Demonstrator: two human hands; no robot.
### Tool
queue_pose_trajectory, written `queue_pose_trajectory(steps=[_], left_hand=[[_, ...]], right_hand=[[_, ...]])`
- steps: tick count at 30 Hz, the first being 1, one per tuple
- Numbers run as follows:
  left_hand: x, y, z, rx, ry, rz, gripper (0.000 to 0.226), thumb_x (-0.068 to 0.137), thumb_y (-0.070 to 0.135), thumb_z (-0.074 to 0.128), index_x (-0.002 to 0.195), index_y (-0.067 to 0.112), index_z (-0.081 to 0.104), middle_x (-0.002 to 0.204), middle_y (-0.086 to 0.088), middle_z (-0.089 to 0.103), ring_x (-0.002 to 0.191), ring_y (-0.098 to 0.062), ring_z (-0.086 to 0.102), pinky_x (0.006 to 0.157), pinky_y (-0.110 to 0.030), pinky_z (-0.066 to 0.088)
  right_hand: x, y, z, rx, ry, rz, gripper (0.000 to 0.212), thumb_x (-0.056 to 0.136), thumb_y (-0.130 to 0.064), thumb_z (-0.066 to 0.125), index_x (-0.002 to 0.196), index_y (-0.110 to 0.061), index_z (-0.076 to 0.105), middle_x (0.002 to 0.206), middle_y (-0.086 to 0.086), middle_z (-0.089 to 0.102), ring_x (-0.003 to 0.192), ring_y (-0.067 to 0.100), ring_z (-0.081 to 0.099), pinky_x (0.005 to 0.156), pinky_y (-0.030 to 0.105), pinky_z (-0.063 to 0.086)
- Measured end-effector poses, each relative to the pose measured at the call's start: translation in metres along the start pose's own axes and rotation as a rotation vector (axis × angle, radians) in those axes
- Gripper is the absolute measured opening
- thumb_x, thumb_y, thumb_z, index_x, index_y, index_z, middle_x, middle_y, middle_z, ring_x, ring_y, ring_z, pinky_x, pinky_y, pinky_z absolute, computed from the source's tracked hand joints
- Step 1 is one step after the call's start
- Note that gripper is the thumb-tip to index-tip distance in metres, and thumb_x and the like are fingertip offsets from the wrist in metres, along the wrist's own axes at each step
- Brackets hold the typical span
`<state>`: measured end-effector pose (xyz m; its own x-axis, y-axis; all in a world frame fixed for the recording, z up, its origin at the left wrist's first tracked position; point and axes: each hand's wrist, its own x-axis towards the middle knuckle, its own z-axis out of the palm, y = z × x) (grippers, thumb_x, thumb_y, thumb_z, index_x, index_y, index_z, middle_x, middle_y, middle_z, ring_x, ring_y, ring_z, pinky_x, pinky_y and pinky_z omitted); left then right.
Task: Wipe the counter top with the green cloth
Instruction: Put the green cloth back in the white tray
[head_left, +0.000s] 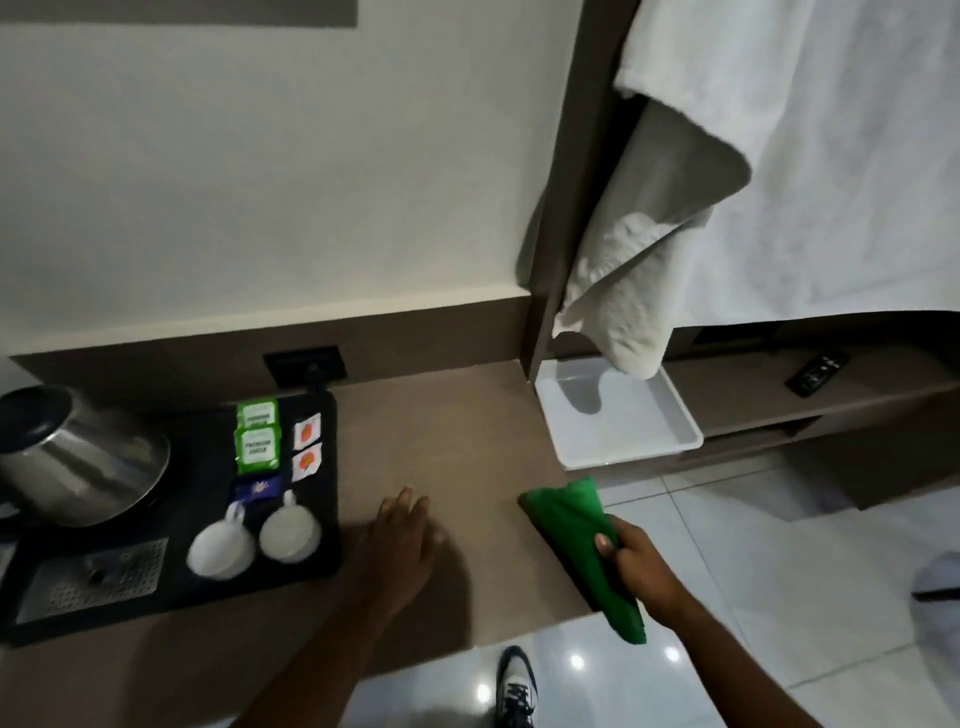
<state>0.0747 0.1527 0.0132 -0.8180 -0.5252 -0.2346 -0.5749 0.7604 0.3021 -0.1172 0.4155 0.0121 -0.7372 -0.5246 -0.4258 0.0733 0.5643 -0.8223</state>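
The brown counter top (441, 436) runs along the wall below me. A folded green cloth (566, 519) lies at its right front corner, one end drooping over the edge. My right hand (636, 564) is shut on the cloth near its middle, thumb on top. My left hand (402, 540) rests palm down on the counter with fingers spread, holding nothing, just right of the black tray.
A black tray (322, 540) on the left carries a steel kettle (88, 462), two upturned white cups (221, 548), and tea and sugar sachets (258, 441). A white tray (618, 415) sits at the counter's right end under hanging white towels (649, 249). Tiled floor and my shoe (514, 686) are below.
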Motion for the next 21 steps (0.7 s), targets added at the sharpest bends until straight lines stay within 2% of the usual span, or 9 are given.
queue_pose_trajectory(steps=[4, 6, 9, 11, 13, 16, 17, 19, 21], left_hand=[[0.044, 0.026, 0.004, 0.038, -0.053, -0.035, 0.065, 0.089, 0.055, 0.025, 0.139, 0.017, 0.043, 0.149, -0.012, 0.042, 0.138, -0.031, 0.036, 0.112, -0.046, 0.033], [0.062, 0.037, 0.011, 0.045, -0.144, -0.057, 0.06, 0.091, 0.056, 0.033, 0.139, 0.021, 0.042, 0.151, -0.008, 0.038, 0.138, -0.027, 0.033, 0.113, -0.042, 0.031], [0.08, 0.051, 0.016, 0.113, -0.246, -0.071, 0.062, 0.084, 0.065, 0.039, 0.128, 0.024, 0.052, 0.147, -0.004, 0.044, 0.135, -0.021, 0.039, 0.11, -0.037, 0.035], [0.083, 0.055, 0.015, 0.105, -0.263, -0.103, 0.07, 0.075, 0.071, 0.041, 0.124, 0.025, 0.056, 0.145, -0.002, 0.046, 0.136, -0.019, 0.04, 0.11, -0.034, 0.036], [0.085, 0.056, 0.014, 0.093, -0.31, -0.146, 0.075, 0.069, 0.073, 0.043, 0.13, 0.03, 0.049, 0.149, 0.003, 0.04, 0.135, -0.017, 0.041, 0.109, -0.034, 0.037], [0.092, 0.057, 0.011, 0.111, -0.44, -0.213, 0.081, 0.068, 0.075, 0.043, 0.139, 0.036, 0.035, 0.158, 0.007, 0.021, 0.138, -0.019, 0.034, 0.114, -0.041, 0.029], [0.094, 0.057, 0.01, 0.111, -0.47, -0.233, 0.083, 0.068, 0.076, 0.043, 0.141, 0.036, 0.032, 0.159, 0.008, 0.017, 0.14, -0.019, 0.031, 0.116, -0.043, 0.026], [0.096, 0.057, 0.009, 0.108, -0.488, -0.235, 0.081, 0.07, 0.073, 0.045, 0.142, 0.038, 0.029, 0.16, 0.01, 0.012, 0.142, -0.018, 0.027, 0.118, -0.044, 0.022], [0.094, 0.055, 0.008, 0.119, -0.498, -0.226, 0.078, 0.073, 0.067, 0.05, 0.142, 0.039, 0.028, 0.16, 0.012, 0.01, 0.143, -0.016, 0.024, 0.119, -0.043, 0.02]], right_hand=[[0.054, 0.001, -0.073, 0.491, 0.008, 0.12, 0.031, 0.105, -0.009, 0.043, 0.127, -0.019, 0.061, 0.115, 0.012, 0.075, 0.106, 0.035, 0.07, 0.084, 0.047, 0.059], [0.092, 0.0, -0.094, 0.558, -0.001, 0.148, 0.031, 0.104, -0.01, 0.043, 0.13, -0.014, 0.059, 0.117, 0.017, 0.073, 0.107, 0.039, 0.069, 0.084, 0.048, 0.059], [0.156, -0.006, -0.103, 0.638, -0.038, 0.188, 0.034, 0.102, -0.008, 0.045, 0.134, -0.006, 0.055, 0.116, 0.02, 0.072, 0.102, 0.038, 0.071, 0.078, 0.045, 0.06], [0.193, -0.017, -0.099, 0.751, -0.138, 0.218, 0.031, 0.1, -0.009, 0.05, 0.129, -0.004, 0.059, 0.115, 0.02, 0.073, 0.1, 0.036, 0.072, 0.075, 0.043, 0.061], [0.225, -0.026, -0.092, 0.822, -0.235, 0.299, 0.03, 0.092, -0.015, 0.06, 0.119, -0.005, 0.067, 0.112, 0.022, 0.074, 0.099, 0.039, 0.072, 0.076, 0.046, 0.061], [0.258, -0.029, -0.076, 0.691, -0.247, 0.404, 0.027, 0.096, -0.021, 0.059, 0.118, -0.006, 0.06, 0.099, 0.019, 0.077, 0.089, 0.033, 0.073, 0.076, 0.046, 0.056], [0.268, -0.027, -0.071, 0.611, -0.199, 0.374, 0.028, 0.099, -0.02, 0.056, 0.122, -0.004, 0.057, 0.106, 0.019, 0.076, 0.092, 0.033, 0.072, 0.081, 0.047, 0.055], [0.282, -0.02, -0.066, 0.365, -0.024, 0.272, 0.041, 0.097, -0.02, 0.063, 0.132, -0.003, 0.051, 0.131, 0.022, 0.062, 0.114, 0.038, 0.061, 0.1, 0.051, 0.048], [0.288, -0.019, -0.063, 0.147, 0.091, 0.253, 0.06, 0.091, -0.023, 0.073, 0.14, -0.002, 0.045, 0.138, 0.022, 0.054, 0.124, 0.04, 0.052, 0.107, 0.047, 0.043]])
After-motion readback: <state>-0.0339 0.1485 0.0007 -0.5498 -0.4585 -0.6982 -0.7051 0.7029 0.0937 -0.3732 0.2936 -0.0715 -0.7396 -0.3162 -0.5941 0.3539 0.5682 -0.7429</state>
